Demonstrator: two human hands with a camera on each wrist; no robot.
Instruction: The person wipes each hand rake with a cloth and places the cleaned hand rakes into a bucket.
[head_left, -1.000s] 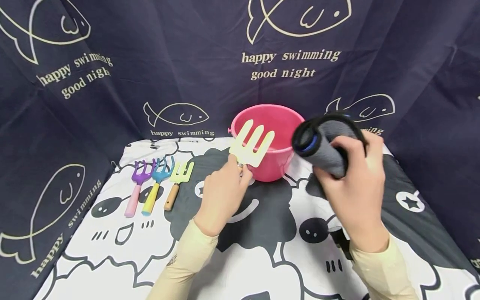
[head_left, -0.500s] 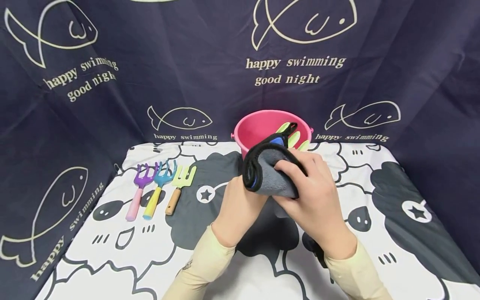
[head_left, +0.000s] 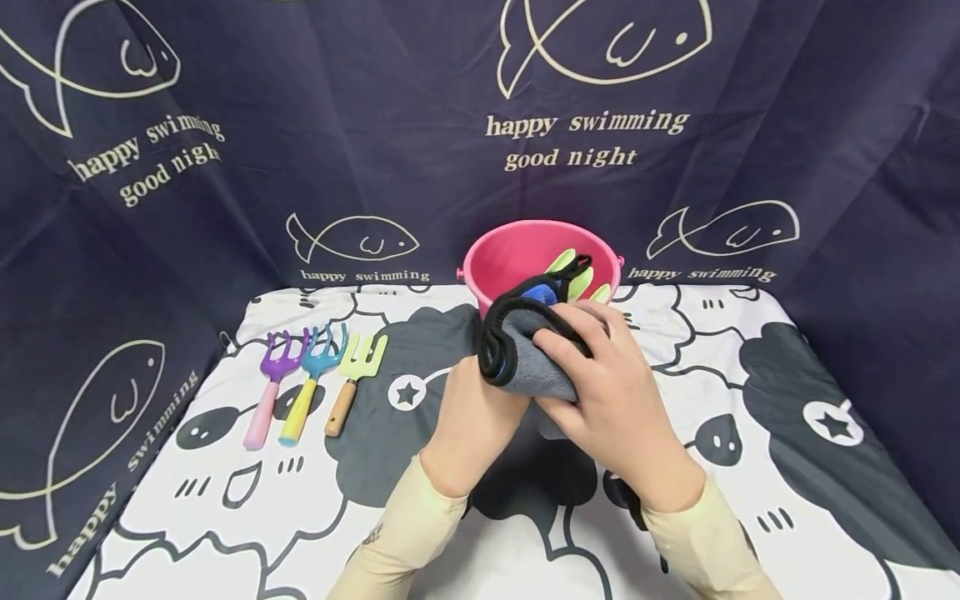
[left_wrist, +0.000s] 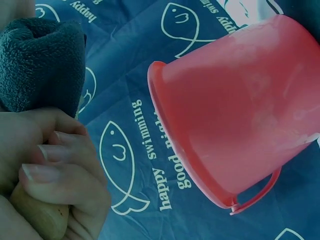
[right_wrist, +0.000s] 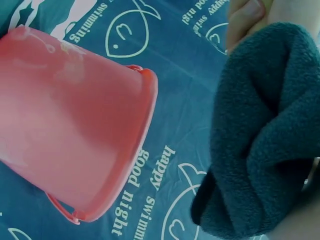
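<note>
My left hand grips the wooden handle of a hand fork, whose pale green tines point up and away. A grey cloth with black edging and a blue underside is held by my right hand against the fork's head. The cloth and right hand hide most of that head. Both hands are close together, in front of a pink bucket. In the right wrist view the folded cloth covers much of the right side.
Three small garden tools lie side by side on the left: a purple rake with a pink handle, a blue rake with a yellow handle, and a green fork with a wooden handle. A dark fish-print curtain stands behind the sheep-print cloth.
My right hand has brought the grey cloth leftward from the right onto the fork's head. The fork's tines have swung to the right. Over the last half second the hands have barely shifted.
</note>
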